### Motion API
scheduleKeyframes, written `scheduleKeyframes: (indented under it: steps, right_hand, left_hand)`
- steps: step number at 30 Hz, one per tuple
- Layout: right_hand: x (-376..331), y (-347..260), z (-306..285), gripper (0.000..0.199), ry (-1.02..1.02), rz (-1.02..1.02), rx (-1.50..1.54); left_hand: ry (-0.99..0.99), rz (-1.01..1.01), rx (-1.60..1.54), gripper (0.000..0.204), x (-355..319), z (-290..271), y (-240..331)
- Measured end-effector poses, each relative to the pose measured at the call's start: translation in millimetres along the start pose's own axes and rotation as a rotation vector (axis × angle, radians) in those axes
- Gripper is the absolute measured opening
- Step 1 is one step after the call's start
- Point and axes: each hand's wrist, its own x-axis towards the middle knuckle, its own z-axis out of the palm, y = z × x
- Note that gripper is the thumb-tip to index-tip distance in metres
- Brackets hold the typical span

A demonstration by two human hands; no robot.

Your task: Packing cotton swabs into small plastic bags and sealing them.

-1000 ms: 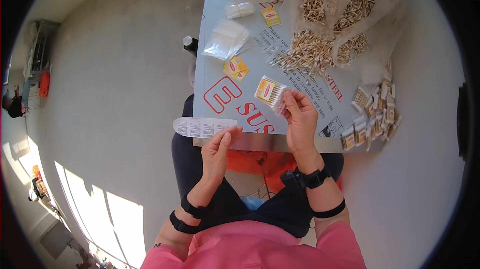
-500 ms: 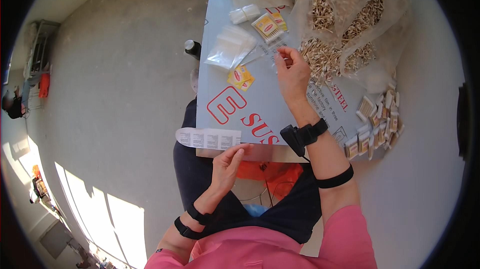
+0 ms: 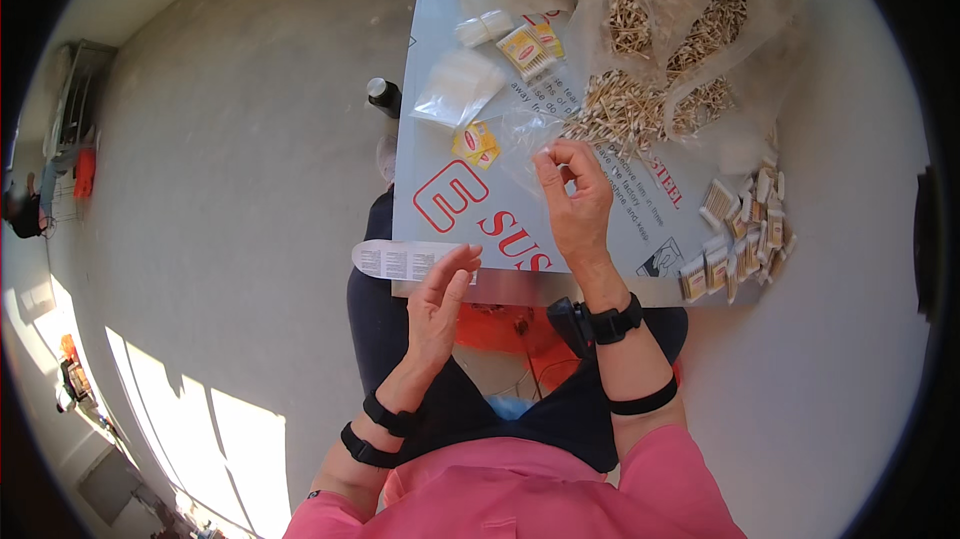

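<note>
My right hand [image 3: 577,201] is above the middle of the table, thumb and forefinger pinched on a thin clear plastic bag [image 3: 527,134]. Over the near table edge hovers my left hand [image 3: 437,311], its fingers stretched out and holding nothing. It is beside a white strip of printed labels [image 3: 398,261] that overhangs the left edge. Small yellow cards [image 3: 475,144] lie left of the clear bag, with a stack of clear bags [image 3: 460,89] beyond them. A filled pack of cotton swabs [image 3: 527,52] rests further back. Loose cotton swabs [image 3: 630,114] spill toward my right hand.
A large translucent sack [image 3: 690,49] of swabs fills the far right of the table [image 3: 450,229]. Several small swab bundles [image 3: 740,229] are heaped at the right edge. A rolled clear-bag bundle [image 3: 483,29] lies far left. A dark bottle [image 3: 384,96] stands beyond the left edge.
My right hand has drawn back toward me, bringing the clear plastic bag closer. My left hand has risen slightly and its fingers have spread.
</note>
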Motion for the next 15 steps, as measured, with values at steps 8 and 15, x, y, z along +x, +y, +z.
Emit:
scheduleKeyframes:
  steps: [8,15]
  right_hand:
    - [-76,-67,-71,0.016,-0.563,0.453,0.557]
    - [-160,-107,-70,0.015,-0.231,0.663,0.82]
  left_hand:
    - [-0.152,-0.087,-0.127,0.03,-23,13,59]
    - [0.084,0.157,-0.353,0.014,-84,32,47]
